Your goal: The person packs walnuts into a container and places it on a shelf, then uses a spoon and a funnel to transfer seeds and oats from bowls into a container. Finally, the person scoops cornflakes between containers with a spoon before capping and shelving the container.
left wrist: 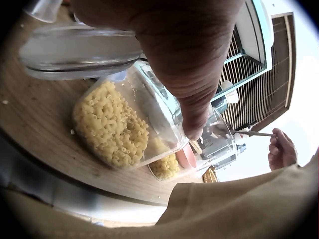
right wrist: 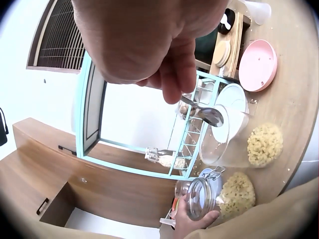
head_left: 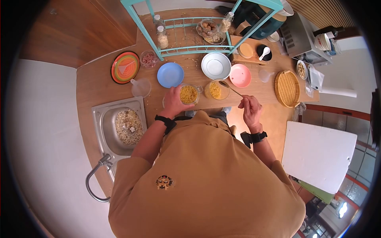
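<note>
My left hand (head_left: 174, 104) grips the side of a clear glass clip-top jar (left wrist: 149, 107), which stands on the counter with elbow macaroni (left wrist: 112, 124) in it. The jar's lid is swung back on its wire hinge. To its right is a clear, wide-mouthed container (right wrist: 214, 144) holding more macaroni (right wrist: 265, 144). My right hand (head_left: 251, 109) pinches a metal spoon (right wrist: 212, 117) by its handle. The spoon's bowl is over the mouth of this second container, and no macaroni shows on it.
Behind the jars are a blue plate (head_left: 170, 74), a white bowl (head_left: 216, 66) and a pink bowl (head_left: 240, 75). A turquoise rack (head_left: 190, 49) rises at the back. Left lie a funnel (head_left: 141, 87) and a sink (head_left: 99, 115); right, a wicker basket (head_left: 287, 88).
</note>
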Demonstrator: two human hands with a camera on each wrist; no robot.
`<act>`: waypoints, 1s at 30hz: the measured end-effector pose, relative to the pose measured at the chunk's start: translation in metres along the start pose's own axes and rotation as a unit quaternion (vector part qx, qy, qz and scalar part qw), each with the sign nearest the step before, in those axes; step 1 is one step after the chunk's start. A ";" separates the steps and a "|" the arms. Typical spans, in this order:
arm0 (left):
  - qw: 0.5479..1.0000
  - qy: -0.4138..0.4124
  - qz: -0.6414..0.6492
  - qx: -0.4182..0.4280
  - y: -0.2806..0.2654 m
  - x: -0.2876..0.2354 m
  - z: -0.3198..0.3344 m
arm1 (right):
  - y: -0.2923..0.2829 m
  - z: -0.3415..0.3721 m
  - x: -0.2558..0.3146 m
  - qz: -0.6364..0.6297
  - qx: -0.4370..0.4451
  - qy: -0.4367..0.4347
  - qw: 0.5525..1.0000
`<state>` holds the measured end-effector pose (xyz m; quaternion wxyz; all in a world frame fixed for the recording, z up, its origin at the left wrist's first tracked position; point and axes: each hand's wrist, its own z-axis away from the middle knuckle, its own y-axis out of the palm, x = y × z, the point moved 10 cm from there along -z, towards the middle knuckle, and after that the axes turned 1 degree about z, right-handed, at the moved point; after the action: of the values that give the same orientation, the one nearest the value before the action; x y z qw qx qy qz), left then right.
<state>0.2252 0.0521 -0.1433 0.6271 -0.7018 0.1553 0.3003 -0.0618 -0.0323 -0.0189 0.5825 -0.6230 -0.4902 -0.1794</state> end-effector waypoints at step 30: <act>1.000 -0.003 -0.008 -0.028 0.000 0.003 0.002 | 0.196 0.014 -0.057 -0.251 0.226 0.263 0.904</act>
<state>0.2266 0.0550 -0.1453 0.6100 -0.7193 0.1393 0.3019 0.0679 -0.0112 -0.1752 0.7512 -0.2611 -0.4869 -0.3610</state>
